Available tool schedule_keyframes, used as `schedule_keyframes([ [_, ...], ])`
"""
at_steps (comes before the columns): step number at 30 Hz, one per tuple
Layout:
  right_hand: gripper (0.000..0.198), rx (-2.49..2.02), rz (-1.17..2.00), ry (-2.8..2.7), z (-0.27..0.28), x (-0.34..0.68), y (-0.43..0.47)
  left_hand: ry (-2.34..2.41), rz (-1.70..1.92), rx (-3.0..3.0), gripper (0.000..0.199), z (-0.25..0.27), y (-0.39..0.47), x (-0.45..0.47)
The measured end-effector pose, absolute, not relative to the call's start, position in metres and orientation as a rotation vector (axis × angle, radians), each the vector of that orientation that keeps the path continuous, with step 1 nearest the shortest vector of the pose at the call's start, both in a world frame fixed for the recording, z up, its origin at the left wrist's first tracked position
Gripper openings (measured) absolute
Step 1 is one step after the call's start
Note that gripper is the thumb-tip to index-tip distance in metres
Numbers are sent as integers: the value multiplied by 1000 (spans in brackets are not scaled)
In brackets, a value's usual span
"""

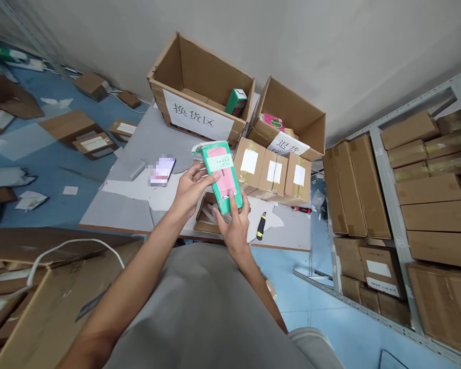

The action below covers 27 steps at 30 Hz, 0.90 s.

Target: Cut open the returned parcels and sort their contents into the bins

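Between both hands I hold a green and pink retail box (226,178), tilted above the table, with a white band across its front and a ragged-looking upper left corner. My left hand (194,188) grips its left side, thumb on the front. At the lower right end my right hand (236,220) closes round it, a finger on the pink face. Just beneath lies an open cardboard box (206,225), partly hidden by the hands. A yellow and black utility knife (261,226) rests on the table to the right. Left of the hands lies a lit phone (164,170).
Two open cartons with handwritten labels, one (203,118) holding a green box and another (292,143) with a pink item, stand at the table's back. Several taped parcels (274,171) sit before them. Shelving (384,179) stands right; boxes and paper litter the floor left.
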State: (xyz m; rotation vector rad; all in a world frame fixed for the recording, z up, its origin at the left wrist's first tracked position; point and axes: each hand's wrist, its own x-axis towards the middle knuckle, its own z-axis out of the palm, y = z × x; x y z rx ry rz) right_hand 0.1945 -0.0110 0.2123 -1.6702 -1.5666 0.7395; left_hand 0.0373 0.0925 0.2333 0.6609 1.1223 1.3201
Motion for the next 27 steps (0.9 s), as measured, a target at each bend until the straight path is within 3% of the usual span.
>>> schedule_keyframes([
  [5,67,-1709,658,-1439,222,169,3,1060,1293,738,87,238,104,15],
  [9,69,-1501,936,-960,234,152,11,954,1245,723,77,236,114,-11],
  [14,30,-1165,1412,-218,240,130,16,861,1180,616,72,221,124,-36],
  [18,18,-1031,1527,58,237,114,9,756,1004,510,73,206,119,-46],
  [21,25,-1044,1569,60,231,105,1,725,929,474,77,198,115,-52],
  [27,66,-1269,1400,-366,221,101,-8,856,945,521,93,180,119,-64],
])
